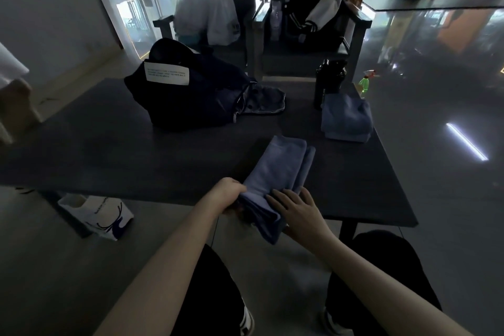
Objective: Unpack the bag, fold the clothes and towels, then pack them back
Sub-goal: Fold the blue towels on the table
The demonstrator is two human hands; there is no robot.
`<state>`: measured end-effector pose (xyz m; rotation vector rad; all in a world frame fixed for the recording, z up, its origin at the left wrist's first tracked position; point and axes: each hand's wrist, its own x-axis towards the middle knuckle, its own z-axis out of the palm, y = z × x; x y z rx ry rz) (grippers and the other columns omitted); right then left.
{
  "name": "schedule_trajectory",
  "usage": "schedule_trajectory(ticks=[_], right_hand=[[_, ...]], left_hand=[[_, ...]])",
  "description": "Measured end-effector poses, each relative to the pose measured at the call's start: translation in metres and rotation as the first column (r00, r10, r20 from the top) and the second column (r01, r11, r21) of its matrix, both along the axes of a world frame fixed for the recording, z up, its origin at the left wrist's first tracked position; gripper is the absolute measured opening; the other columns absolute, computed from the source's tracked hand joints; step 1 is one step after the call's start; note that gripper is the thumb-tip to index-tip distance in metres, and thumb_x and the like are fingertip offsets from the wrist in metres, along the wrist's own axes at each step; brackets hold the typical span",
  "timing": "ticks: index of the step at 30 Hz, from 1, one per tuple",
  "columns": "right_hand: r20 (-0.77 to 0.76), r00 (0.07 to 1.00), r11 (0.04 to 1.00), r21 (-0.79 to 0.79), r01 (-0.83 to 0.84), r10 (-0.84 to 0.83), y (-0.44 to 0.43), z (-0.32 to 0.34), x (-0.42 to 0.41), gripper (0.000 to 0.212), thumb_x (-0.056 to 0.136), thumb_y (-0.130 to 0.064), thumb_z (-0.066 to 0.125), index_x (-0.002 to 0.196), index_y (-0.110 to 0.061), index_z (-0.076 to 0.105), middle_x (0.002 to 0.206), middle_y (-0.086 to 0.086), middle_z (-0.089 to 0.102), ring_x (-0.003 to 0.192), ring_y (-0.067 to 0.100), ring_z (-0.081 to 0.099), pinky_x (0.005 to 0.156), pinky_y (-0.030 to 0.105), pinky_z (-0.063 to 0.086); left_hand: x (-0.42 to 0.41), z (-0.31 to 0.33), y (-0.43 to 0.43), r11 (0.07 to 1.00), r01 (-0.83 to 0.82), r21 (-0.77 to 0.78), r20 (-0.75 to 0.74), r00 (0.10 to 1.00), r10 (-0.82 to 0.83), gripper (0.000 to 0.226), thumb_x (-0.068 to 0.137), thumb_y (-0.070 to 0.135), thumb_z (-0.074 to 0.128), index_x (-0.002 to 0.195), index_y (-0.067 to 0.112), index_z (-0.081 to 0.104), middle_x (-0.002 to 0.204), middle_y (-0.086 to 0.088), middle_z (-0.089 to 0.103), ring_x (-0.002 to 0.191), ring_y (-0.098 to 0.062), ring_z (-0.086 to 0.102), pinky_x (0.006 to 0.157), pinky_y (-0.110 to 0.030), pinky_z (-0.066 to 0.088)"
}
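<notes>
A blue towel (278,169), folded into a long strip, lies across the near edge of the dark table (109,150), its near end hanging over the edge. My left hand (227,194) grips that near end from the left. Flat on the towel beside it rests my right hand (296,206), fingers straight. A dark bag (191,95) with a white paper note on it sits at the table's back, open toward the right. A denim garment (266,99) spills from its mouth. A folded blue towel stack (346,117) lies at the back right.
A black bottle (328,82) stands behind the folded stack, with a green spray bottle (365,83) at the table's far right corner. Two dark chairs (308,43) behind the table hold white plastic bags (207,11) and a jacket. A white paper bag (101,215) lies on the floor at left.
</notes>
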<state>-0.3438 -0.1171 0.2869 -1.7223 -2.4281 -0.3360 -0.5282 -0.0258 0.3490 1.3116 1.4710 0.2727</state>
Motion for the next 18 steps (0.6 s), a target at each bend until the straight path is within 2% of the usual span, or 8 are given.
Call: schedule_trajectory(ticks=[2,4,7,9,11,14,16,18], right_hand=[[-0.013,0.999,0.999,-0.007,0.036,-0.037,-0.001,0.0,-0.002,0.083,0.046,-0.049,0.088,0.122,-0.023,0.065,0.12,-0.004,0.066,0.106,0.018,0.065,0.089,0.047,0.052],[-0.067,0.997,0.999,-0.012,0.045,-0.046,0.0,-0.001,-0.001,0.072,0.055,-0.041,0.087,0.122,-0.023,0.065,0.121,-0.004,0.066,0.109,0.018,0.064,0.093,0.047,0.049],[-0.336,0.94,0.989,-0.144,0.008,-0.057,0.008,-0.001,0.008,0.047,0.085,-0.023,0.065,0.131,-0.025,0.056,0.136,-0.006,0.055,0.128,0.015,0.049,0.11,0.038,0.028],[-0.513,0.849,0.965,-0.26,-0.012,-0.128,0.014,0.001,0.018,0.041,0.088,-0.012,0.058,0.128,-0.02,0.058,0.13,0.0,0.06,0.123,0.019,0.052,0.106,0.036,0.032],[-0.653,0.717,0.932,-0.361,-0.014,-0.242,0.021,0.007,0.026,0.037,0.086,-0.006,0.059,0.122,-0.013,0.06,0.112,0.009,0.068,0.105,0.028,0.062,0.092,0.04,0.047],[-0.746,0.562,0.9,-0.437,-0.006,-0.358,0.029,0.013,0.038,0.03,0.088,0.001,0.055,0.116,-0.008,0.062,0.095,0.004,0.065,0.092,0.026,0.062,0.08,0.031,0.049],[-0.782,0.497,0.906,-0.422,0.023,-0.376,0.031,0.013,0.044,0.021,0.091,-0.003,0.056,0.109,-0.011,0.065,0.093,0.0,0.066,0.088,0.021,0.063,0.078,0.029,0.049],[-0.821,0.44,0.924,-0.377,0.062,-0.365,0.032,0.014,0.047,0.016,0.093,-0.011,0.057,0.1,-0.021,0.067,0.088,-0.006,0.068,0.082,0.011,0.064,0.075,0.027,0.049]], left_hand=[[0.004,0.004,0.001,0.996,-0.065,-0.063,0.025,0.997,0.066,0.024,0.09,0.004,0.045,0.067,0.009,0.047,0.062,-0.01,0.045,0.053,-0.02,0.044,0.047,-0.024,0.03],[0.006,0.007,0.0,0.989,-0.097,-0.114,0.028,0.995,0.1,0.021,0.09,0.003,0.045,0.07,0.008,0.05,0.063,-0.011,0.047,0.054,-0.022,0.047,0.047,-0.025,0.033],[0.003,0.005,0.001,0.986,-0.128,-0.102,0.118,0.983,0.14,0.019,0.092,0.003,0.043,0.085,0.012,0.057,0.077,-0.013,0.056,0.066,-0.024,0.055,0.056,-0.03,0.047],[-0.004,0.0,0.003,0.989,-0.134,-0.057,0.2,0.969,0.143,0.024,0.094,0.005,0.039,0.1,0.014,0.059,0.095,-0.014,0.062,0.083,-0.028,0.062,0.071,-0.038,0.055],[-0.01,-0.006,0.006,0.997,-0.072,0.04,0.22,0.974,0.061,0.031,0.092,-0.001,0.038,0.101,0.017,0.061,0.097,-0.012,0.064,0.082,-0.022,0.064,0.067,-0.032,0.055],[-0.015,-0.013,0.007,0.965,0.143,0.222,0.112,0.979,-0.171,0.047,0.082,-0.014,0.046,0.101,0.027,0.06,0.101,0.0,0.062,0.085,-0.008,0.06,0.058,-0.013,0.048],[-0.013,-0.018,0.006,0.921,0.281,0.27,0.047,0.951,-0.304,0.046,0.08,-0.006,0.064,0.11,0.028,0.058,0.112,0.007,0.054,0.097,-0.005,0.057,0.066,-0.01,0.048],[-0.005,-0.024,0.005,0.896,0.302,0.324,0.038,0.943,-0.332,0.04,0.078,0.007,0.074,0.113,0.023,0.061,0.117,0.006,0.051,0.105,-0.009,0.056,0.084,-0.019,0.049]])
